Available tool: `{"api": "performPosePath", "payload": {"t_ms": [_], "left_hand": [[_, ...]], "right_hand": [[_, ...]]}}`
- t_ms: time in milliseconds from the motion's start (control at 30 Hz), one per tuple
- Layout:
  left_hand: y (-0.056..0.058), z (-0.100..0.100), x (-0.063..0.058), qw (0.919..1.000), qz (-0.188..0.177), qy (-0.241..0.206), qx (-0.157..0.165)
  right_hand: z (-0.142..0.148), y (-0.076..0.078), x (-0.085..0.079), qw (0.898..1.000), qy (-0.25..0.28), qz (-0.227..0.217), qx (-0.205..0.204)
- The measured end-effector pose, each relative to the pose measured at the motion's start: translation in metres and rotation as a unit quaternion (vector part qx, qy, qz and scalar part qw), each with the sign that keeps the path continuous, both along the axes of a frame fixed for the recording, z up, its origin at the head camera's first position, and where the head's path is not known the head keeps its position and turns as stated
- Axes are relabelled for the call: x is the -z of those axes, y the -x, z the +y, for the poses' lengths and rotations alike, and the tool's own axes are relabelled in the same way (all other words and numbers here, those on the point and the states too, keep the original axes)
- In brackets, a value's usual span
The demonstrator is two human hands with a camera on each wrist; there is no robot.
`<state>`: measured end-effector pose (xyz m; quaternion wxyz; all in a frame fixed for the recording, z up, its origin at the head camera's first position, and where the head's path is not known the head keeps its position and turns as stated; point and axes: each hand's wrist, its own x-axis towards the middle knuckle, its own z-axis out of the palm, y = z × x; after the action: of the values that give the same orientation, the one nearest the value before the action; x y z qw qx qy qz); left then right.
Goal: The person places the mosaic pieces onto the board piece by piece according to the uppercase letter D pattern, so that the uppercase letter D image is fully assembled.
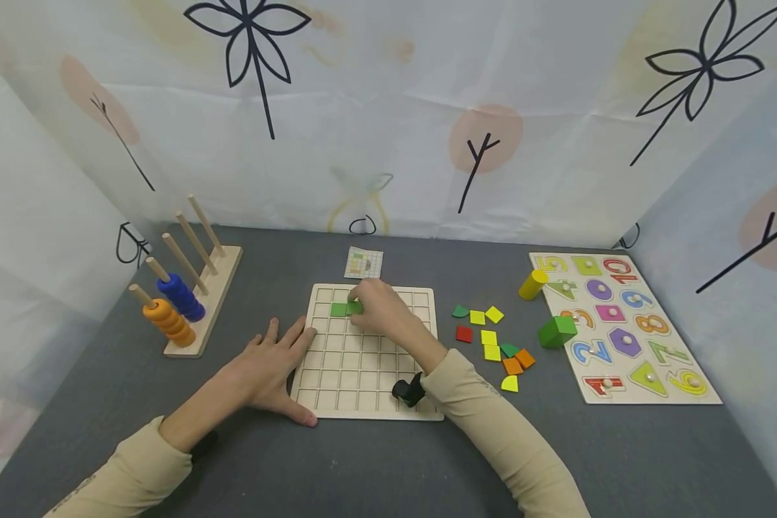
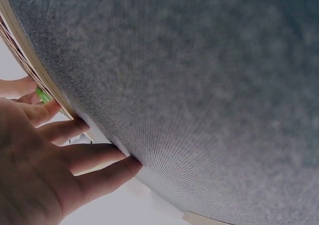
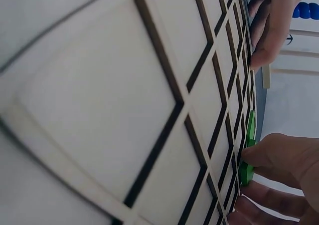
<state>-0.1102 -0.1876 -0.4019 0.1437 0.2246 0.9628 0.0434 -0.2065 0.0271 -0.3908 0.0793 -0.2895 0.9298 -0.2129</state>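
Note:
A pale wooden grid board lies on the dark grey table. One green tile sits in a square near its upper left. Just right of that tile, my right hand pinches a second green tile between thumb and fingers, right at the board's surface. My left hand rests with fingers spread against the board's left edge, its thumb by the lower left corner. In the left wrist view, the fingertips touch the grey tabletop.
Several yellow tiles, a red tile, orange tiles and green pieces lie right of the board. A pattern card is behind it. A ring stacker stands left; a number puzzle, green block and yellow cylinder are right.

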Motion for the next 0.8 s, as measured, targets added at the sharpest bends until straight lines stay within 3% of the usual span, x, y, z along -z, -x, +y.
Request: {"api": "performPosePath", "payload": {"t_ms": [800], "left_hand": [[0.0006,0.002,0.0005,0.9999,-0.008,0.007,-0.006]], "right_hand": [[0.0037,-0.0002,0.0036,1.0,-0.005,0.013,-0.014]]}}
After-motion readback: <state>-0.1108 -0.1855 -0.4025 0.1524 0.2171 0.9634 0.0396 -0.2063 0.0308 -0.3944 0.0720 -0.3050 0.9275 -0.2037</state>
